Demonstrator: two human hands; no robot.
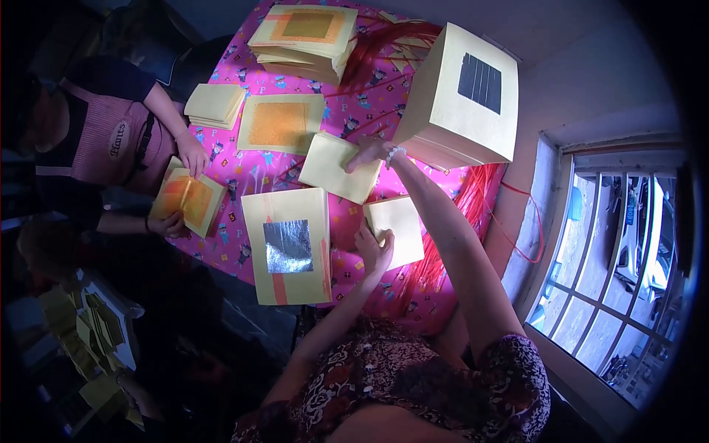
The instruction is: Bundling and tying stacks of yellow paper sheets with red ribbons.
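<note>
Cream paper (pixel 403 227) in left hand (pixel 376 249), pink tablecloth (pixel 345 225)

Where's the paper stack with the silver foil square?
In the head view, the silver-foil paper stack sits on the pink tablecloth, left of the person's left hand.

Barred window (pixel 600 277) in a greyish wall (pixel 591 88)
</note>
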